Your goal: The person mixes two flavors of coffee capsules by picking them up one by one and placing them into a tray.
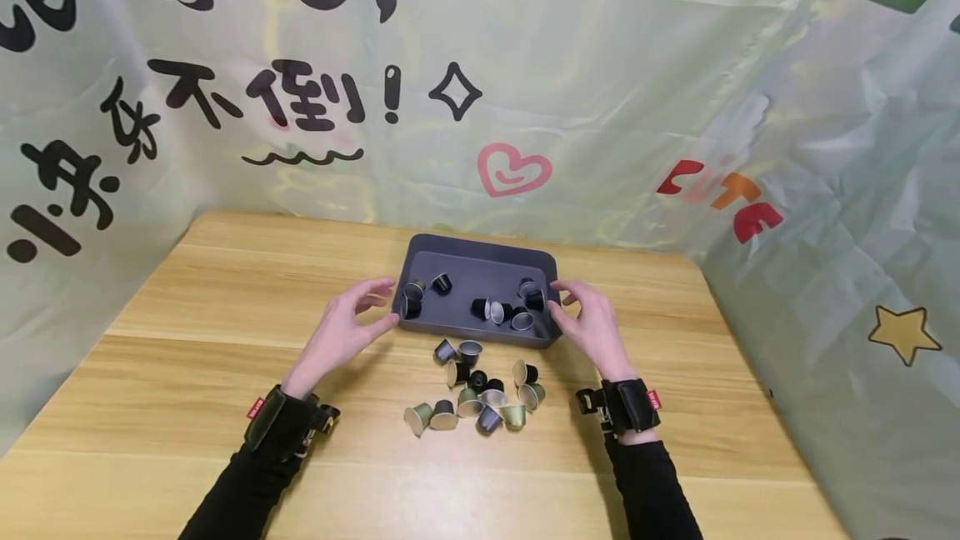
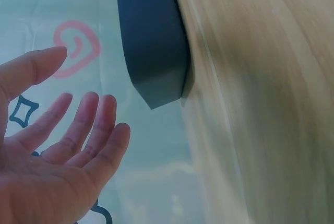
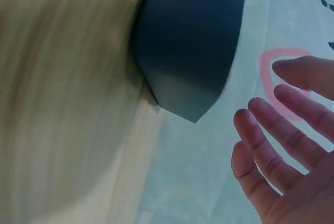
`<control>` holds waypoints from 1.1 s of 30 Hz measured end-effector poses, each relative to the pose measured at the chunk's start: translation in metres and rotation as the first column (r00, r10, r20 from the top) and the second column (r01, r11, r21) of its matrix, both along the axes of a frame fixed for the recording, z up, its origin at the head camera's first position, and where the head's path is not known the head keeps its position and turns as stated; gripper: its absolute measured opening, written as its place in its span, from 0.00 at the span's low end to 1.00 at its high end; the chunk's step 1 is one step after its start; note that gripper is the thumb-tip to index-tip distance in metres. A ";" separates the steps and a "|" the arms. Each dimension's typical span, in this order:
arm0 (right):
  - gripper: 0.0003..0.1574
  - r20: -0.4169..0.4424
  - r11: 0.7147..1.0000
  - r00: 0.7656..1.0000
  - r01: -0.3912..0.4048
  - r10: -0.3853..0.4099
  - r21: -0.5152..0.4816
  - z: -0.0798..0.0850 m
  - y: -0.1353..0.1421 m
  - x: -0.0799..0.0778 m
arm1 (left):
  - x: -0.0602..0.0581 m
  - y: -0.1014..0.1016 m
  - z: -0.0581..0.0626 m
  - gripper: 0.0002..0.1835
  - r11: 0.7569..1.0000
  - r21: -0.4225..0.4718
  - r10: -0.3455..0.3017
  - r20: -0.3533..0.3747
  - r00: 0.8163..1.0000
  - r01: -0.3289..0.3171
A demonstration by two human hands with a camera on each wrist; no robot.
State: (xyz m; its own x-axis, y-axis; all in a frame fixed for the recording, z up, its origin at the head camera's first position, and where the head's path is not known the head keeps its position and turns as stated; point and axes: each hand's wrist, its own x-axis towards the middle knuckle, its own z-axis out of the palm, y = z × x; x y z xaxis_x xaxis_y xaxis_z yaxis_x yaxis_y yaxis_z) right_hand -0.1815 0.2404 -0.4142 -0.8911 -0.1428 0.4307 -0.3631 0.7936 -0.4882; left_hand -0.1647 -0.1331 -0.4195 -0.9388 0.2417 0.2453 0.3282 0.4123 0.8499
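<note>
A dark grey rectangular tray (image 1: 468, 269) sits toward the back of the table, with several coffee capsules (image 1: 481, 307) lying in it near its left and right ends and front side. Beside the tray's left end is my left hand (image 1: 348, 325), fingers loosely spread and nothing in them. My right hand (image 1: 594, 327) is at the right end in the same way, fingertips close to the rim. Both wrist views show the tray's outer wall (image 2: 154, 36) a little apart from the relaxed fingers. In front of the tray lies a loose group of black, green and grey-blue capsules (image 1: 489, 420).
The wooden table (image 1: 247, 373) extends around the tray and loose capsules. A pale printed cloth (image 1: 615, 90) hangs behind it and along both sides. Each wrist wears a black strap with a small camera mount (image 1: 327, 418).
</note>
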 end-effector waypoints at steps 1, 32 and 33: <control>0.18 -0.009 1.000 1.000 0.007 -0.008 -0.010 -0.001 0.000 0.002 | 0.001 0.001 0.000 0.29 1.000 -0.008 -0.008 0.002 1.000 0.008; 0.14 0.001 0.994 1.000 0.001 -0.001 -0.109 -0.009 0.002 0.015 | 0.025 0.031 -0.003 0.17 0.735 -0.261 -0.565 0.275 0.778 0.625; 0.14 0.004 0.994 1.000 0.003 -0.003 -0.108 -0.009 0.001 0.015 | 0.025 0.031 -0.003 0.17 0.736 -0.259 -0.563 0.280 0.778 0.626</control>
State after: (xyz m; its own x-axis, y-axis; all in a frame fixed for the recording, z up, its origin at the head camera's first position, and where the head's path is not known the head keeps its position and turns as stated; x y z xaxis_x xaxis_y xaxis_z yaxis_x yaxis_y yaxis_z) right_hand -0.1661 0.2418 -0.4227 -0.8932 -0.0925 0.4401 -0.3586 0.7371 -0.5728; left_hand -0.1395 -0.1026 -0.4226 -0.5936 0.7987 -0.0987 0.4620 0.4385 0.7709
